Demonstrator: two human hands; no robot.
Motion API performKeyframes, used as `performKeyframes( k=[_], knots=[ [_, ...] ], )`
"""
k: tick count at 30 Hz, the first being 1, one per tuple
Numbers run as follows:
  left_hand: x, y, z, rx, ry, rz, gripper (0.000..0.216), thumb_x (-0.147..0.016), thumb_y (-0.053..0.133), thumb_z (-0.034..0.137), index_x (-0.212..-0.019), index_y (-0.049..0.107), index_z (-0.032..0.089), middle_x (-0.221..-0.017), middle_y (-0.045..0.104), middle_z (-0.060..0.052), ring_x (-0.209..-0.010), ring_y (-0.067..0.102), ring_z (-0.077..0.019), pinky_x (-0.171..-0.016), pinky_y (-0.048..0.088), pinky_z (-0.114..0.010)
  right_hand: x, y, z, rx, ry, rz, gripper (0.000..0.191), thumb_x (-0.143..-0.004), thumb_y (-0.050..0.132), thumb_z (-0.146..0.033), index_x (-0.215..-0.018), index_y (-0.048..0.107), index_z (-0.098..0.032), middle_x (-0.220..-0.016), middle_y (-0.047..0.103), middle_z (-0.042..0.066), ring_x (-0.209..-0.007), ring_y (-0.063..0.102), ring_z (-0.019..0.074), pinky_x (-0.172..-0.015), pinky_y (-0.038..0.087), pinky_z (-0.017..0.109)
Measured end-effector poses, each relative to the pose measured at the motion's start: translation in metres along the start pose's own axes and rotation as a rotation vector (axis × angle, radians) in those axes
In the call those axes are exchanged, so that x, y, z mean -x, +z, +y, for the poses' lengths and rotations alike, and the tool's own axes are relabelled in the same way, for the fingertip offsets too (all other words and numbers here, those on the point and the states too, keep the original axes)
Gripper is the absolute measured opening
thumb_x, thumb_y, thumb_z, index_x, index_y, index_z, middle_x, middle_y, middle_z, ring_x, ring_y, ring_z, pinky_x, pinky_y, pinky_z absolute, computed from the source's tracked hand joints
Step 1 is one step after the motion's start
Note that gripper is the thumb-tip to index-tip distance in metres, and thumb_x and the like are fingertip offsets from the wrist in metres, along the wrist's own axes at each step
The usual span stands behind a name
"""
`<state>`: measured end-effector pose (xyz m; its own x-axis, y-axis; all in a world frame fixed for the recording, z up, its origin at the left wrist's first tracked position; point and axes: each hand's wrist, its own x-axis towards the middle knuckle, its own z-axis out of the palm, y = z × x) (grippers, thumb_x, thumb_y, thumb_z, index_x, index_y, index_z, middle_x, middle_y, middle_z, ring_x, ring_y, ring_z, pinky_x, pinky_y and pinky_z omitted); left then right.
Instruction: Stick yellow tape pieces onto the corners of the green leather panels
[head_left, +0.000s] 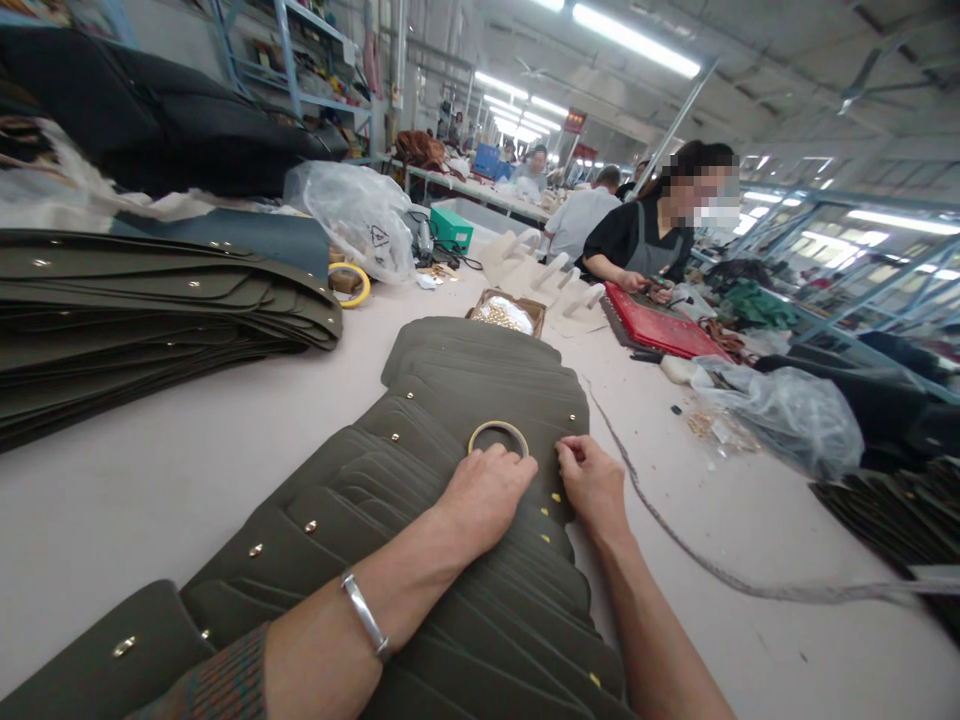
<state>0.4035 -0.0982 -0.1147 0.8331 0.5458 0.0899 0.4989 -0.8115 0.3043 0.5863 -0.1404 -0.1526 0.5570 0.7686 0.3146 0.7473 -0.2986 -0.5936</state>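
Observation:
A fanned row of overlapping dark olive leather-like panels [465, 395] runs down the table in front of me. Small shiny metal fittings [310, 526] dot their edges. My left hand [489, 495] rests over the panels with its fingers closed on the near side of a roll of yellow tape [498, 425]. At the panels' right edge, my right hand [594, 485] has thumb and forefinger pinched together. Whatever lies between those fingertips is too small to make out. Small yellow pieces [556, 497] stick to the panels just below my right fingers.
On the left lies a tall stack of similar panels [150, 300], beside another yellow tape roll [364, 290]. A box of metal parts [517, 312] stands beyond the panels. A cord [675, 535] crosses the table's right side. Across the table, a co-worker [645, 235] handles a red item [664, 325].

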Motion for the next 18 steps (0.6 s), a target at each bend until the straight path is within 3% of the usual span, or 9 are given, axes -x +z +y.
performKeyframes(
  k=[3,6,9,14,18],
  knots=[
    [0.000,-0.001,0.000,0.011,-0.002,-0.003,0.021,-0.092,0.038,0.010,-0.094,0.056,0.020,-0.094,0.066,-0.004,-0.092,0.058,-0.0222,-0.077,0.049,-0.034,0.005,-0.003,0.004,-0.164,0.106,0.011,0.039,-0.078,0.058,-0.044,-0.107,0.059,-0.017,-0.070,0.069,0.002,-0.052,0.064,0.0173,-0.055,0.052,0.030],
    [0.000,-0.002,0.000,0.024,-0.007,-0.006,0.020,-0.092,0.038,0.011,-0.092,0.056,0.020,-0.094,0.066,-0.004,-0.091,0.058,-0.0218,-0.077,0.049,-0.034,0.012,-0.008,0.011,-0.290,0.162,-0.014,0.036,-0.078,0.060,-0.050,-0.094,0.063,-0.018,-0.072,0.069,0.003,-0.055,0.065,0.0174,-0.050,0.052,0.028],
    [-0.001,-0.003,0.000,0.026,-0.006,-0.007,0.020,-0.092,0.038,0.011,-0.092,0.056,0.020,-0.093,0.066,-0.004,-0.091,0.058,-0.0218,-0.076,0.049,-0.034,0.017,-0.010,0.016,-0.239,0.079,-0.025,0.031,-0.079,0.060,-0.048,-0.083,0.068,-0.018,-0.071,0.069,0.004,-0.060,0.066,0.0178,-0.059,0.054,0.030],
    [0.000,-0.003,0.001,0.026,-0.008,-0.018,0.022,-0.091,0.038,0.009,-0.093,0.057,0.019,-0.095,0.066,-0.005,-0.091,0.057,-0.0214,-0.077,0.049,-0.033,0.012,-0.005,0.013,0.012,-0.128,0.079,0.029,-0.082,0.055,-0.042,-0.079,0.072,-0.018,-0.076,0.071,0.007,-0.066,0.064,0.0190,-0.070,0.049,0.032],
    [0.000,0.000,0.000,0.012,-0.005,-0.001,0.022,-0.091,0.037,0.009,-0.092,0.056,0.019,-0.094,0.066,-0.005,-0.091,0.057,-0.0220,-0.076,0.050,-0.034,0.008,-0.001,0.006,0.076,-0.151,0.086,0.029,-0.084,0.051,-0.039,-0.076,0.071,-0.019,-0.076,0.070,0.006,-0.071,0.063,0.0194,-0.073,0.046,0.031]
  ],
)
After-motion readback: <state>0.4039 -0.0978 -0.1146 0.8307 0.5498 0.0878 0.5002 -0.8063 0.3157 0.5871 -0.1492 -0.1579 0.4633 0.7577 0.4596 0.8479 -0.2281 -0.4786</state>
